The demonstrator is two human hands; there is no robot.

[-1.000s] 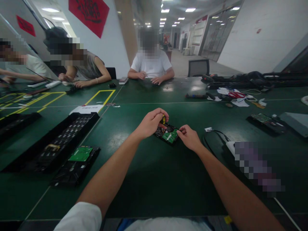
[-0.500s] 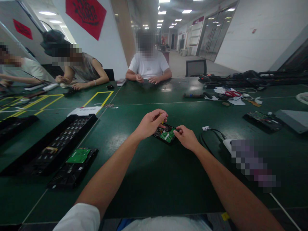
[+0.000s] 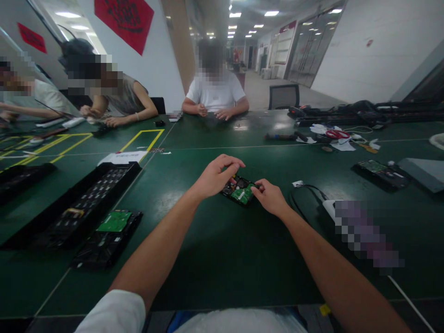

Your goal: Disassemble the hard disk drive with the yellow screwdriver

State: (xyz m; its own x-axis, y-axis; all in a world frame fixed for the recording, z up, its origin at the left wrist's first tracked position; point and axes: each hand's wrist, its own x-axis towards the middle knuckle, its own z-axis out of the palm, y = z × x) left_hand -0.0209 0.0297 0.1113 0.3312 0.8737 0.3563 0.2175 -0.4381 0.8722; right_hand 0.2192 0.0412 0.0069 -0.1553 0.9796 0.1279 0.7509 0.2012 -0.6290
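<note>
In the middle of the table lies a hard drive with its green circuit board facing up. My left hand is bent over its far left part, thumb and fingers drawn together around a small tool with a yellow part, mostly hidden by the hand. The tool's kind does not show clearly. My right hand pinches the drive's right edge between thumb and fingers. Off to the left rests another hard drive in a black caddy, its green board also upward.
A long black tray stands at left, near a white paper sheet. On the right are a phone-like device with a cable, another drive and a grey box. Red scissors lie farther back. Several people sit across the table.
My left hand's index finger has stretched out a little farther over the drive. My right hand keeps its hold on the edge. The view has shifted slightly.
</note>
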